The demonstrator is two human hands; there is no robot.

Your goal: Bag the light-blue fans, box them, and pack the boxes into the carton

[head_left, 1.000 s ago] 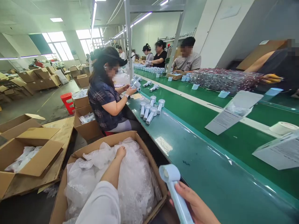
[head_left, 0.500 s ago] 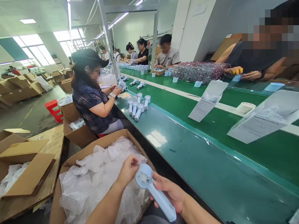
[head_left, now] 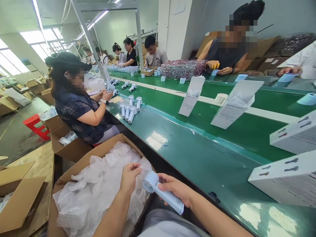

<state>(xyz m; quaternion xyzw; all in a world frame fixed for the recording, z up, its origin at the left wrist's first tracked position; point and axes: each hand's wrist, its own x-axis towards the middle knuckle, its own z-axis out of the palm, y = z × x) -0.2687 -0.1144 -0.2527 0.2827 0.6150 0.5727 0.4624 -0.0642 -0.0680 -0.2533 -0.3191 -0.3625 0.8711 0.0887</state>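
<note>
My right hand (head_left: 172,188) is wrapped round the handle of a light-blue handheld fan (head_left: 170,197), whose round head tilts up to the left. At the fan head, my left hand (head_left: 129,177) has its thumb and fingers pinched on the edge of a translucent bubble bag (head_left: 145,164). The bag's film spreads from the fingertips toward the top of the head; whether any of the fan is inside it, I cannot tell. Below and left of my hands is a cardboard box (head_left: 57,185) heaped with clear bubble bags (head_left: 98,174).
A green conveyor (head_left: 158,98) runs beyond the bench (head_left: 197,158). Several fans (head_left: 132,113) stand on the bench near a seated co-worker (head_left: 76,95). Open white boxes (head_left: 229,108) ride the belt, and a white box (head_left: 283,179) is at right. Other people sit across.
The view has swung right, bringing more white boxes and another person's sleeve into sight. The fan has tilted flatter in my right hand, and my left hand stays beside its head.
</note>
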